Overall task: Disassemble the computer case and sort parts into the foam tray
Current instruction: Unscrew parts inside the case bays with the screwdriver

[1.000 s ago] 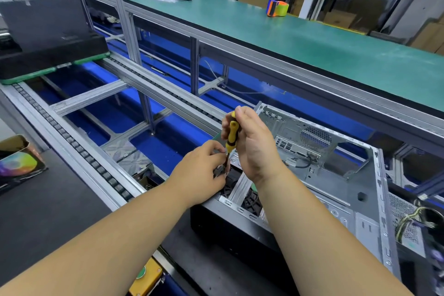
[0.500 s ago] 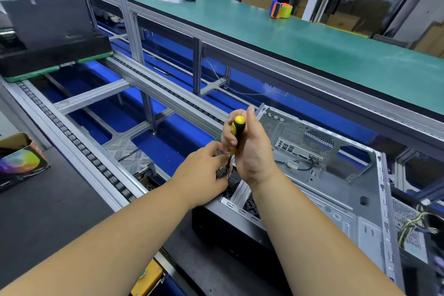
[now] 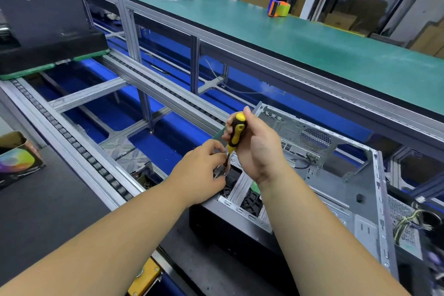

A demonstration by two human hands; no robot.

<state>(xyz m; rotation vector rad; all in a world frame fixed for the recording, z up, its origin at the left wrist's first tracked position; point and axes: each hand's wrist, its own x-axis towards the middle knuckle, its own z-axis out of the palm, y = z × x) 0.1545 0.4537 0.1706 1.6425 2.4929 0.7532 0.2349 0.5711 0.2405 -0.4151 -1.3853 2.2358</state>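
Your right hand [image 3: 258, 149] grips the yellow-and-black screwdriver [image 3: 236, 132] upright over the open grey steel computer case [image 3: 336, 190] lying on the dark tabletop; your left hand [image 3: 200, 174] pinches at its tip (screw hidden). Disassembly looks early; no foam tray visible.

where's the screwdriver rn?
Head view, centre: the screwdriver stands upright in the right hand, tip by the left hand at the computer case corner.
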